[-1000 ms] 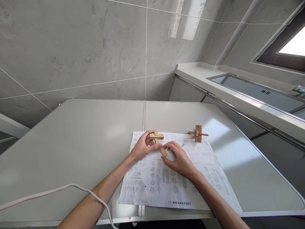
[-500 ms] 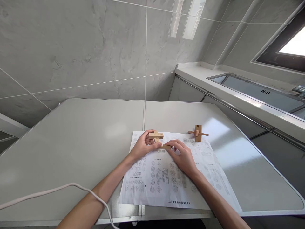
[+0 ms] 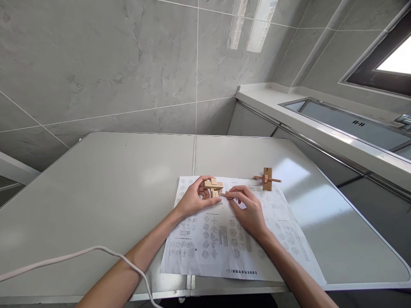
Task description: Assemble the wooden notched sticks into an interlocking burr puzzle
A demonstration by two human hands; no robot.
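Observation:
My left hand (image 3: 195, 198) grips a partly joined wooden burr puzzle (image 3: 213, 185) of light, crossing blocks, its thumb along the lower side and its fingers behind. Close to the puzzle's right side, my right hand (image 3: 247, 207) pinches a small wooden puzzle piece (image 3: 227, 194) between thumb and fingers. The piece's left end comes up to the puzzle; whether they touch I cannot tell. Both hands are above a printed instruction sheet (image 3: 221, 261) covered with small line drawings, upside down to me. My right fingers hide part of the piece.
A second wooden puzzle (image 3: 267, 179), brown with thin crossing sticks, stands by the sheet's far right corner. A white cable (image 3: 96, 248) runs across my left forearm. The folding table (image 3: 112, 192) has a centre seam. To the right are a counter (image 3: 266, 95) and a sink (image 3: 349, 122).
My left hand has turned the puzzle and shifted it slightly right. The piece in my right hand has tilted, and its end now lies beside the puzzle's lower part.

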